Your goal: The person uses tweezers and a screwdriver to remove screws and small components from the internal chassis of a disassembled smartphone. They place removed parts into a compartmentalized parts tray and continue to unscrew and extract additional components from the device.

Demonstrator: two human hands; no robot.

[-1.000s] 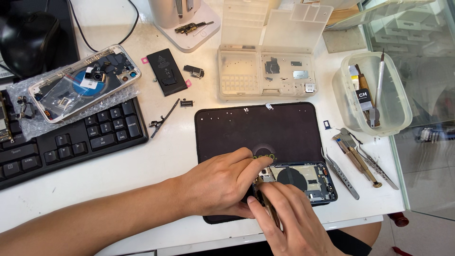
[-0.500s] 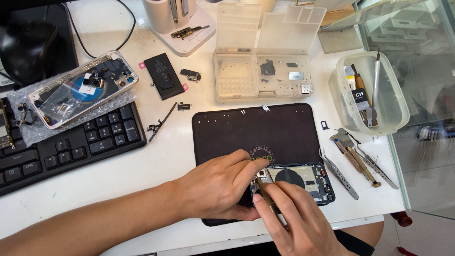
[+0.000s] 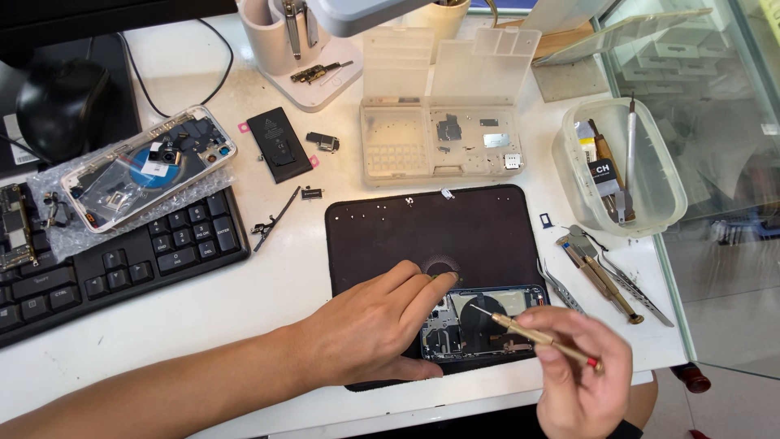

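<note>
Two containers sit behind a dark mat (image 3: 406,236): a clear tub (image 3: 650,199) of tools and an open parts box (image 3: 443,142) holding small metal pieces. On the mat, the left hand (image 3: 378,329) lies flat steadying an opened phone (image 3: 479,325); the right hand (image 3: 581,374) grips a brass screwdriver (image 3: 536,337). Tweezers (image 3: 605,276) lie nearby.

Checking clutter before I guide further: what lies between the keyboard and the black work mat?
In the head view, mostly bare white table separates keyboard and black mat; only a thin dark flex cable lies there.
</note>
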